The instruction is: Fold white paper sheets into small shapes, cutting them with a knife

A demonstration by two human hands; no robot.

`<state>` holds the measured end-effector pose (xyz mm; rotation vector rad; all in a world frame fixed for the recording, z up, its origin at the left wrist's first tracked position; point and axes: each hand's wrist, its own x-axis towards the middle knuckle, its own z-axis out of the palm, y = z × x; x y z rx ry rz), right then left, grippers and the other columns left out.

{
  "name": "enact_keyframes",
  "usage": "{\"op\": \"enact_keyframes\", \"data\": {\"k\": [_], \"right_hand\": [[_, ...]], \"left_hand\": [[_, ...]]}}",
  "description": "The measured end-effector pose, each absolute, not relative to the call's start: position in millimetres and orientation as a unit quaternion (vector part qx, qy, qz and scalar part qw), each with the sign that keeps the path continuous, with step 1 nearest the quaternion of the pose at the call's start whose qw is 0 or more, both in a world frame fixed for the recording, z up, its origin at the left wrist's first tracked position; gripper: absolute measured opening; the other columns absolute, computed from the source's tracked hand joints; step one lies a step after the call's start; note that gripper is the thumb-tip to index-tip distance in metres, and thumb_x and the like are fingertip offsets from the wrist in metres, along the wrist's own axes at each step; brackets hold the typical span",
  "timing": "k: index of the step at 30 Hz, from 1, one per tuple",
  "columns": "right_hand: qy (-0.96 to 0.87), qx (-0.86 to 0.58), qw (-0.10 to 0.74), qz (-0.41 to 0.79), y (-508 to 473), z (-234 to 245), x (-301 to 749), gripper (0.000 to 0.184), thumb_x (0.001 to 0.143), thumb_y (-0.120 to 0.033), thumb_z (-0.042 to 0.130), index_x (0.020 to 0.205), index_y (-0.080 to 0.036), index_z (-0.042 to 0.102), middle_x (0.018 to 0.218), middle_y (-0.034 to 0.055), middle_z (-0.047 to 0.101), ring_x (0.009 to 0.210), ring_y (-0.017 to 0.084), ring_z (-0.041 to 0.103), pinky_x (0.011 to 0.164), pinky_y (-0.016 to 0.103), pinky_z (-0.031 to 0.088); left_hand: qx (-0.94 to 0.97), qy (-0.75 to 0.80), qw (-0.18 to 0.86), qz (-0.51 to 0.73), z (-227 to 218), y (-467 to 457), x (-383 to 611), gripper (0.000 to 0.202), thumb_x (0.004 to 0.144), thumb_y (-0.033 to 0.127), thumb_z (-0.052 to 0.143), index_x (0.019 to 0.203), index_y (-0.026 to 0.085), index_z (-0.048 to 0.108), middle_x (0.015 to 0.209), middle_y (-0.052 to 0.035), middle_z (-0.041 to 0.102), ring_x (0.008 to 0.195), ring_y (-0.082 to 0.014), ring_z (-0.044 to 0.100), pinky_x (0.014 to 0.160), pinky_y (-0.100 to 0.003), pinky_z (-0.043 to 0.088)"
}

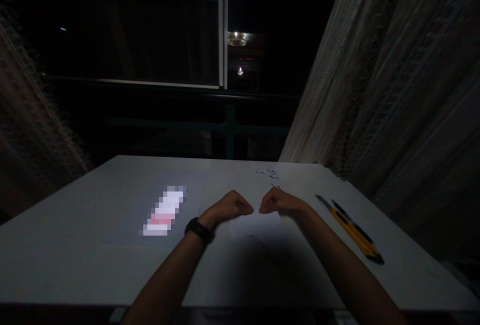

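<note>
A small white sheet of paper (257, 226) is in front of me at the middle of the table, with dark marks near its near side. My left hand (232, 205), a black watch (198, 230) on its wrist, is closed in a pinch at the far edge of this paper. Close beside it, my right hand (276, 201) pinches the same edge, its fingertips a short gap from the left ones. Just beyond the hands lie several small paper pieces (275, 177) with dark marks.
To the right, a yellow utility knife (354, 235) with its blade out lies alongside a dark pen (350, 220). On the left, a bright blurred-out rectangle (165, 212) rests on a larger pale sheet (123, 232). Curtains (330, 65) and a dark window stand behind the white table (56, 260).
</note>
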<state>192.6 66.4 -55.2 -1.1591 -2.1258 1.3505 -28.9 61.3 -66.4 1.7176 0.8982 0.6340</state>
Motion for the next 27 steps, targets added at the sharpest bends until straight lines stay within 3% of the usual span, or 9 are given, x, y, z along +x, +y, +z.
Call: {"op": "enact_keyframes", "data": {"k": [9,16,21,27], "right_hand": [[-0.704,-0.423,0.249,0.513,68.5,-47.1,204.0,0.021,0.05,-0.034,0.075,0.057,-0.014,0.07,0.051,0.0005,0.062,0.052,0.012,0.052,0.056,0.025,0.038],[-0.713,-0.427,0.235,0.505,69.7,-37.7,221.6,0.02,0.051,-0.033,0.075,0.058,-0.015,0.071,0.052,0.0014,0.063,0.053,0.013,0.053,0.056,0.026,0.038],[-0.685,-0.454,0.28,0.495,69.8,-32.6,240.5,0.018,0.049,-0.031,0.075,0.053,-0.015,0.07,0.045,-0.0003,0.057,0.047,0.011,0.047,0.051,0.026,0.033],[-0.661,-0.463,0.303,0.506,70.4,-39.2,227.4,0.019,0.048,-0.031,0.076,0.054,-0.013,0.07,0.044,-0.0005,0.056,0.046,0.011,0.047,0.051,0.026,0.032]], "left_hand": [[0.704,0.376,0.545,0.256,-56.3,56.7,-31.2,0.017,0.059,0.029,0.069,0.061,0.013,0.071,0.054,-0.0026,0.061,0.049,-0.011,0.047,0.047,-0.022,0.033],[0.66,0.339,0.625,0.242,-58.4,61.6,-37.9,0.015,0.058,0.025,0.07,0.064,0.011,0.072,0.058,-0.0073,0.066,0.053,-0.0145,0.057,0.057,-0.026,0.045],[0.614,0.343,0.658,0.267,-61.3,68.9,-46.6,0.019,0.058,0.023,0.071,0.067,0.007,0.071,0.069,-0.0147,0.069,0.061,-0.0181,0.064,0.063,-0.029,0.048],[0.563,0.359,0.655,0.354,-63.4,67.7,-31.8,0.039,0.064,0.044,0.068,0.075,0.007,0.07,0.073,-0.0132,0.068,0.062,-0.0165,0.062,0.06,-0.026,0.045]]}}
